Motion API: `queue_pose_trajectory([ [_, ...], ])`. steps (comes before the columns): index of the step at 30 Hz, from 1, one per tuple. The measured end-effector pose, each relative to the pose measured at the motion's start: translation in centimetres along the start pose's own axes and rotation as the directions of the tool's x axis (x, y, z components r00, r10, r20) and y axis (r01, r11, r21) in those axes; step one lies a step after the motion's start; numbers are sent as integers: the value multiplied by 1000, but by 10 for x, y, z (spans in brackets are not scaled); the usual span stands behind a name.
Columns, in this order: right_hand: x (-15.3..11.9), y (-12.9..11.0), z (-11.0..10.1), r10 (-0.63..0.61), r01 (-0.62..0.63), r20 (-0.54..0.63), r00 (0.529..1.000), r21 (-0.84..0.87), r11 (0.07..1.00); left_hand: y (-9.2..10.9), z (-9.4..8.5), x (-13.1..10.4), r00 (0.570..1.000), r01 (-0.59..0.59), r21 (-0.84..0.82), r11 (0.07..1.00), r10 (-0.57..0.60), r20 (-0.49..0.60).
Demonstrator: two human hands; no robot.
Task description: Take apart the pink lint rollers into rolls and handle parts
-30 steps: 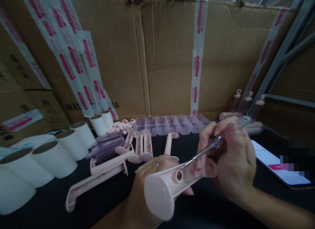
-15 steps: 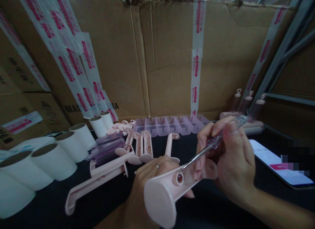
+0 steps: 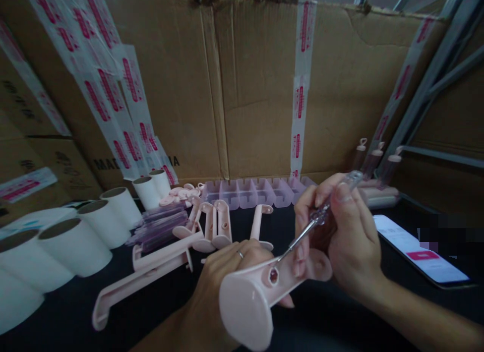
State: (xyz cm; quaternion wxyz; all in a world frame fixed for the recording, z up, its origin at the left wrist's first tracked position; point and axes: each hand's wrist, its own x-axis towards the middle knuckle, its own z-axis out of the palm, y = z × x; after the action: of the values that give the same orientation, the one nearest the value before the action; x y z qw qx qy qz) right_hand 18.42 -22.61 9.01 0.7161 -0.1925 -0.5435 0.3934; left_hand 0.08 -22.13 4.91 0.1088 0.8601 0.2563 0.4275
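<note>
A pink plastic bracket point(image 3: 245, 306) with a broad rounded end plate lies tilted in my left hand point(image 3: 223, 276), whose fingers wrap round it from behind. Its inner face has a hole with something dark reddish inside. My right hand point(image 3: 351, 231) is closed on a screwdriver point(image 3: 306, 232) with a clear handle, and some of its fingertips rest at the bracket. The thin metal shaft slopes down to the left; its tip is at the bracket's edge, just above the hole. Several more pink brackets point(image 3: 221, 225) lie beyond my left hand.
White paper rolls point(image 3: 75, 246) line the left. Flat purple pieces point(image 3: 161, 226) and small pink parts point(image 3: 185, 192) lie behind them. A purple compartment tray point(image 3: 247, 195) stands before a cardboard box point(image 3: 260, 90). On the right are a lit phone point(image 3: 419, 251) and capped tubes point(image 3: 393, 163).
The view has shifted slightly, so the surroundings sit a little further left. My right hand has moved slightly left with the screwdriver, its handle now steeper. Both hands keep their holds.
</note>
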Motion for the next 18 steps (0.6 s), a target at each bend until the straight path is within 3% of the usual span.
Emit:
queue_pose_trajectory([
  [5, 4, 2, -5, 104, -106, 97, 990, 17, 994, -3, -1, 1, 995, -53, -79, 995, 59, 74],
  [11, 4, 6, -7, 123, -131, 120, 985, 61, 990, -2, -1, 4, 994, -73, -233, 970, 89, 60],
  [18, 5, 3, -6, 183, -191, 119, 976, 56, 980, -2, -3, 5, 986, -47, -209, 977, 78, 145],
])
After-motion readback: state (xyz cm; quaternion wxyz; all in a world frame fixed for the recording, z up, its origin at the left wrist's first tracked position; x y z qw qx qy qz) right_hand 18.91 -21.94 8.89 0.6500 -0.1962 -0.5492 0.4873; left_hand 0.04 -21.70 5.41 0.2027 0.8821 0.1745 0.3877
